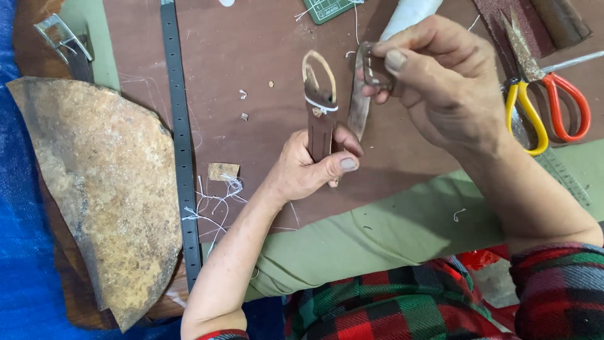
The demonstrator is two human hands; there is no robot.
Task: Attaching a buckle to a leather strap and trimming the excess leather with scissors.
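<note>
My left hand (311, 167) grips a narrow brown leather strap (319, 104) upright; its top end is folded into a loop and bound with white thread. My right hand (440, 79) pinches a second strip of brown leather (360, 101) with a small metal piece at its top, held just to the right of the looped strap. Both pieces hover over a brown leather sheet (251, 63) spread on the work surface.
A long dark metal ruler (180, 145) runs down the left. Beside it lies a large rough tan hide piece (107, 189). Scissors with yellow and red handles (541, 94) lie at the right. Thread scraps (217, 201) and a small leather offcut (223, 170) sit near my left wrist.
</note>
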